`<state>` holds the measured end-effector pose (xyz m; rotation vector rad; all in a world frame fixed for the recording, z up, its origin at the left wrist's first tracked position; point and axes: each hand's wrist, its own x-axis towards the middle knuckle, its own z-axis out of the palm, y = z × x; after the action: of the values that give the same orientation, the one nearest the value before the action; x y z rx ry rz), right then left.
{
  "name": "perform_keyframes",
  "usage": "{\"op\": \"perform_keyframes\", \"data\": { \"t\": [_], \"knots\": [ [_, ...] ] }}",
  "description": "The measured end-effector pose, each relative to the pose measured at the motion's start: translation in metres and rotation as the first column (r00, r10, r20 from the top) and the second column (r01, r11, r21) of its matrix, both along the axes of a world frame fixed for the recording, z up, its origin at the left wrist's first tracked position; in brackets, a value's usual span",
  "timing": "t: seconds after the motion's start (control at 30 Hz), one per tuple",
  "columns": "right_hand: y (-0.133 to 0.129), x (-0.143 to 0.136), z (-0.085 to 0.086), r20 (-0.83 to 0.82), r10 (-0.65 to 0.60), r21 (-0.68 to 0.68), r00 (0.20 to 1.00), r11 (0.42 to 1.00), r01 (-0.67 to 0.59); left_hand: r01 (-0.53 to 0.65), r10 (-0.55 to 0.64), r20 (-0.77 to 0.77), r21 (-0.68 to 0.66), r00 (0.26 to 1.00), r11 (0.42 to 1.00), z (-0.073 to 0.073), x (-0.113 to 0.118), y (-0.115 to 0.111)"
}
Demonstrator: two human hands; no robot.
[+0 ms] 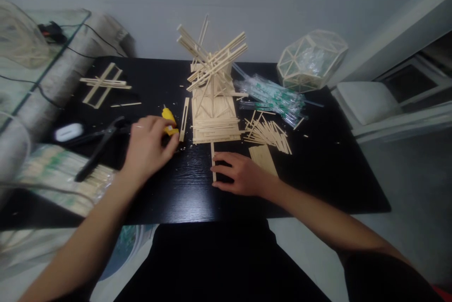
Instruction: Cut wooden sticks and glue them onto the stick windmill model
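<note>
On the black table [176,198] stands a windmill-like model [213,104] built of pale wooden sticks, with crossed blades on top. My left hand [150,144] is left of it, fingers curved around the yellow body of a glue gun [169,118]. A thin wooden strip [213,151] lies in front of the model, pointing toward me. The fingertips of my right hand [240,172] rest on this strip from the right. Between the glue gun and the model lies a narrow stick frame [184,118].
Loose short sticks [270,135] and a flat wooden piece [263,158] lie to the right, with plastic packets [270,97] behind. A polyhedron frame [312,59] stands at the back right. Crossed sticks [106,84], a white case [68,131] and packed sticks [67,175] are at the left.
</note>
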<state>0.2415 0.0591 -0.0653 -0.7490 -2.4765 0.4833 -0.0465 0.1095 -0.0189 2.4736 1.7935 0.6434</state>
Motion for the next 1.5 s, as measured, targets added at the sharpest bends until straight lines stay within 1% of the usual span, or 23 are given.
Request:
{"op": "perform_keyframes", "data": {
  "t": [0.03,0.07,0.13,0.17,0.23,0.4,0.53,0.67,0.97,1.13,1.3,1.5],
  "knots": [
    [0.000,0.000,0.000,-0.004,-0.003,0.006,1.000,1.000,0.003,0.144,-0.143,0.024,-0.045,0.989,0.988,0.000,0.008,-0.003],
    [0.000,0.000,-0.001,-0.008,-0.006,0.016,1.000,1.000,0.006,0.282,-0.278,0.059,-0.092,0.959,0.955,0.000,0.015,-0.005],
    [0.000,0.000,-0.002,-0.011,-0.011,0.032,1.000,0.999,0.011,0.482,-0.471,0.106,-0.160,0.876,0.861,-0.005,0.026,-0.009],
    [0.000,0.000,-0.002,-0.012,-0.011,0.036,1.000,0.999,0.012,0.533,-0.519,0.119,-0.174,0.846,0.828,-0.008,0.029,-0.010],
    [0.001,0.000,-0.002,-0.014,-0.008,0.034,1.000,0.999,0.009,0.576,-0.560,0.136,-0.183,0.817,0.796,-0.014,0.033,-0.011],
    [0.002,0.000,-0.002,-0.005,0.000,0.042,1.000,0.999,0.001,0.594,-0.563,0.201,-0.159,0.801,0.788,-0.026,0.034,-0.016],
    [0.002,0.000,-0.001,0.018,0.000,0.044,1.000,0.999,-0.001,0.613,-0.577,0.224,-0.147,0.785,0.776,-0.032,0.034,-0.018],
    [0.003,0.000,0.000,0.020,0.007,0.049,1.000,0.999,-0.008,0.620,-0.586,0.236,-0.108,0.775,0.777,-0.035,0.034,-0.017],
    [0.004,0.001,0.000,0.038,0.008,0.041,0.999,0.999,-0.009,0.611,-0.591,0.207,-0.051,0.780,0.790,-0.038,0.035,-0.018],
    [0.004,0.002,0.000,0.049,0.021,0.007,0.999,1.000,-0.022,0.597,-0.576,0.218,-0.045,0.788,0.801,-0.040,0.035,-0.018],
    [0.006,0.002,0.001,0.051,0.017,0.008,0.999,1.000,-0.018,0.599,-0.580,0.212,-0.030,0.787,0.801,-0.039,0.036,-0.018],
    [0.006,0.002,0.001,0.018,0.012,-0.004,1.000,1.000,-0.012,0.592,-0.574,0.208,-0.030,0.792,0.806,-0.040,0.037,-0.018]
  ]
}}
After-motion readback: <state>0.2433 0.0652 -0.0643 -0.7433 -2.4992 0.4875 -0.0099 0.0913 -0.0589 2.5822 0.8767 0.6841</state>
